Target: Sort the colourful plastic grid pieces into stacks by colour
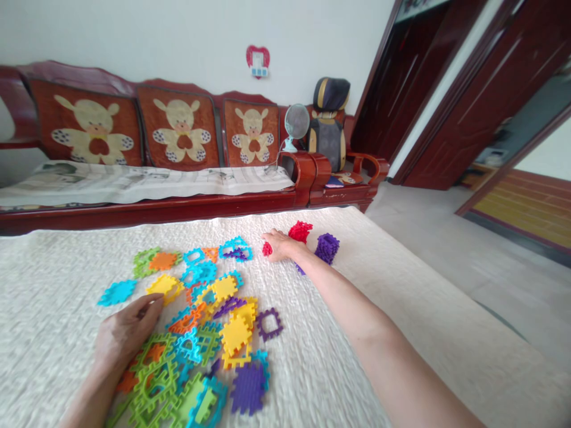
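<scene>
My right hand (280, 245) reaches far forward across the cream quilted cover (401, 309). Its fingers are closed on a small red puzzle piece (266, 249). Just beyond it stand a red assembled cube (300, 231) and a purple assembled cube (327, 247). My left hand (125, 333) rests palm down on the near left of a pile of flat interlocking plastic tiles (209, 309), fingers curled loosely over green and orange pieces; the fingertips touch a yellow tile (165, 286). Whether it grips a tile is hidden.
A dark red wooden sofa (147, 208) with cartoon cushions runs along the back. A small fan (295, 126) and a massage cushion (329, 128) sit at its right end. Wooden doors (450, 107) stand open at right, over grey floor.
</scene>
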`<state>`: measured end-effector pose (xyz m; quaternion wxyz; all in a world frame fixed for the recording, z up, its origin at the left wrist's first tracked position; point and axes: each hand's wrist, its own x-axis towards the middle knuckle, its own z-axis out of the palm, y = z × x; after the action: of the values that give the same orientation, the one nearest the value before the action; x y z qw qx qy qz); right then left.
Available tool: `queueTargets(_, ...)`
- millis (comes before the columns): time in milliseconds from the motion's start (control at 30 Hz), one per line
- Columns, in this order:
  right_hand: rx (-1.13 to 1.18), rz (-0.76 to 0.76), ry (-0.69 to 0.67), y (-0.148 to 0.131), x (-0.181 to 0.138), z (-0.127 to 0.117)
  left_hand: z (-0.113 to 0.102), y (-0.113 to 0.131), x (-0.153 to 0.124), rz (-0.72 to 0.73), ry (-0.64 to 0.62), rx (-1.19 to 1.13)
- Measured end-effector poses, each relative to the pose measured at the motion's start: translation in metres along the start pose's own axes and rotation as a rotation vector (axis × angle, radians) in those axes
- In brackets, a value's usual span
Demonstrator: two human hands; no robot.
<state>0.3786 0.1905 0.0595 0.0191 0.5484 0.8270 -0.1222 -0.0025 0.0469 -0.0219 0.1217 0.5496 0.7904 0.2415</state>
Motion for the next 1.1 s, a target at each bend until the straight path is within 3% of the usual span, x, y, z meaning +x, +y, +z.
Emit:
queueTargets(167, -0.072, -0.032, -0.076, 0.004, 0.007, -0.002, 0.002, -0.001, 0.000, 0.012, -0.001, 0.000)
queueTargets(400, -0.142, 0.004, -0.004, 0.016, 0.019, -0.008, 0.004, -0.003, 0.001, 0.033, 0.035, -0.003)
queueTargets(600, -0.130, 0.011, 0.004, 0.010, 0.016, -0.005, 0.005, -0.007, 0.003, 0.050, 0.048, -0.007)
queueTargets(867, -0.081, -0.082, 0.114, 0.002, 0.008, 0.011, 0.003, -0.003, 0.002, 0.037, 0.035, -0.011)
queueTargets(1033, 0.101, -0.277, 0.356, -0.001, -0.005, 0.029, -0.003, 0.012, -0.006, 0.018, 0.025, -0.029)
queueTargets(1100, 0.205, -0.342, 0.384, -0.006, -0.013, 0.045, -0.005, 0.015, -0.007, 0.025, 0.023, -0.044)
